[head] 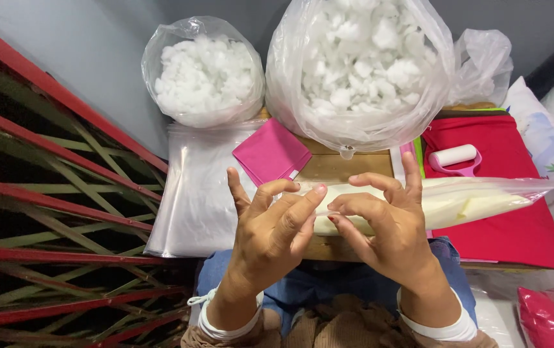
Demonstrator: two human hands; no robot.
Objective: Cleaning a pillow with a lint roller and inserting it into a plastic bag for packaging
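My left hand [270, 225] and my right hand [383, 222] are raised side by side over a small wooden table [335, 166]. Both pinch the near end of a clear plastic bag [470, 200] that holds a pale yellow folded cloth. The bag lies flat and stretches away to the right over a red cloth [515, 225]. The fingertips of the two hands almost meet at the bag's mouth.
Two clear bags of white stuffing stand at the back, a small one [203, 71] and a big one [361, 71]. A stack of clear plastic bags [193, 193] lies left, a pink folded cloth [270, 153] beside it. A pink lint roller [454, 158] rests on the red cloth.
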